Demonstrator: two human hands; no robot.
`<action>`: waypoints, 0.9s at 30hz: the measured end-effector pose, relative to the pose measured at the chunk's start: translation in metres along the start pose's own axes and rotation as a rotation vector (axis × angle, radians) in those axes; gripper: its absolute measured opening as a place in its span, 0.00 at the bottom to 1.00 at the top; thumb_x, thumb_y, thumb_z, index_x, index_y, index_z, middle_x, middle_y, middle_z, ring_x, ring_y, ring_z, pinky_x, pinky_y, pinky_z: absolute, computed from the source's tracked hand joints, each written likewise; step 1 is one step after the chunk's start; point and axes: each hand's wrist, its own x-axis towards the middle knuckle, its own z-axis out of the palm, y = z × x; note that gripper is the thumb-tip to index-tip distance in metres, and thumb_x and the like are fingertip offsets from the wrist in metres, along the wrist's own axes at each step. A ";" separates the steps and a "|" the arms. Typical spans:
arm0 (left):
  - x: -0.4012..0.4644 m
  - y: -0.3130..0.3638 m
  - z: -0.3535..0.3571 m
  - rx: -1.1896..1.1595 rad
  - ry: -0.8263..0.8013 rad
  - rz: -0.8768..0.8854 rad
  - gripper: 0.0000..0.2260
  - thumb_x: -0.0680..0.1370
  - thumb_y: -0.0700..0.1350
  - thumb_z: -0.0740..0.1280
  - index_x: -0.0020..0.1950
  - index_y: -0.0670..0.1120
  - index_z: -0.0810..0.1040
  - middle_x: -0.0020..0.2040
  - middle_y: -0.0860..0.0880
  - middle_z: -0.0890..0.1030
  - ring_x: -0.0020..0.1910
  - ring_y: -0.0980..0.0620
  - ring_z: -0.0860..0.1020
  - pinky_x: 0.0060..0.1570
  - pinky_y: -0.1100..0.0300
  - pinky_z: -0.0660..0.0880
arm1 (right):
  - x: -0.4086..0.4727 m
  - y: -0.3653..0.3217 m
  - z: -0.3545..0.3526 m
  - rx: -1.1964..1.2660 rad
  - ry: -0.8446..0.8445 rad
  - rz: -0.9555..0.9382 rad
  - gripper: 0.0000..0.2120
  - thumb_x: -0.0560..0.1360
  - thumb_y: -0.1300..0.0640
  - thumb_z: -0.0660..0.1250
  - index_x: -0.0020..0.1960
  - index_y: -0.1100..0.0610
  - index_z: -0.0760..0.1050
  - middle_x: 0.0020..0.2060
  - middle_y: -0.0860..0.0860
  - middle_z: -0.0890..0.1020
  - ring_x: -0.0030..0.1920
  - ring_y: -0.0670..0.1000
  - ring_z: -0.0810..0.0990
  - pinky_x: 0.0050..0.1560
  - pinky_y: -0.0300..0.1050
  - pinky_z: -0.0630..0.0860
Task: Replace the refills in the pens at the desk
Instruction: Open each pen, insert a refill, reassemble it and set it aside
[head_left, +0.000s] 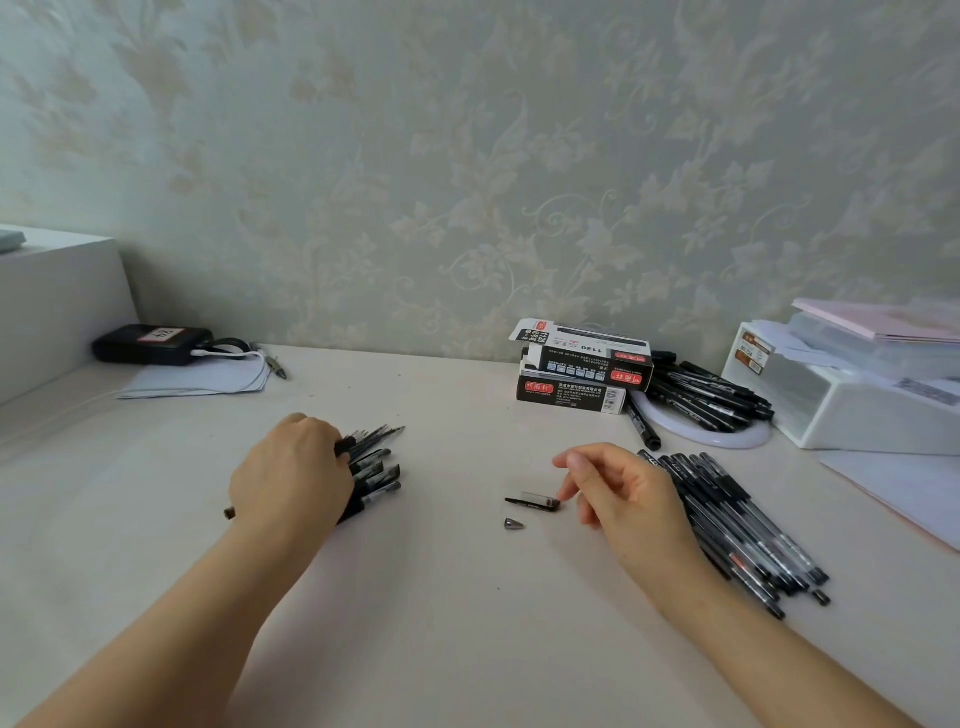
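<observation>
My left hand (291, 475) lies over a small pile of black pens and refills (376, 460) at the desk's middle left, and its fingers curl round one dark pen barrel there. My right hand (621, 491) hovers with loosely bent fingers just right of a black pen cap (535, 502). One fingertip is at the cap's right end; it holds nothing. A small metal pen tip (514, 524) lies just in front of the cap. A large heap of black pens (743, 525) lies right of my right hand, partly hidden by my wrist.
Two stacked refill boxes (576, 371) stand by the wall, with more black pens (706, 395) on a white round plate (737, 440) beside them. A white organiser (852, 415) is at far right. A black device (150, 344), papers (197, 379) and a pen (275, 364) are at back left.
</observation>
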 end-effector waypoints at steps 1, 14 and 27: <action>0.000 0.001 0.000 0.001 -0.001 0.003 0.10 0.78 0.45 0.61 0.40 0.45 0.77 0.41 0.49 0.68 0.38 0.44 0.70 0.32 0.59 0.63 | 0.001 0.001 -0.002 -0.099 0.069 -0.036 0.07 0.78 0.57 0.68 0.43 0.50 0.82 0.33 0.48 0.83 0.29 0.43 0.75 0.34 0.32 0.72; -0.051 0.057 0.010 -0.387 -0.091 0.510 0.13 0.78 0.60 0.62 0.60 0.58 0.76 0.49 0.58 0.72 0.45 0.55 0.77 0.42 0.57 0.75 | -0.001 0.003 -0.018 -1.002 0.079 -0.026 0.09 0.79 0.52 0.64 0.47 0.57 0.70 0.48 0.51 0.74 0.44 0.53 0.75 0.41 0.44 0.69; -0.050 0.057 0.019 -0.395 -0.136 0.608 0.10 0.79 0.60 0.61 0.57 0.60 0.76 0.48 0.60 0.73 0.31 0.62 0.70 0.34 0.61 0.70 | 0.000 -0.003 -0.011 -0.936 -0.049 -0.012 0.10 0.77 0.49 0.68 0.49 0.57 0.75 0.45 0.50 0.76 0.49 0.52 0.76 0.52 0.47 0.73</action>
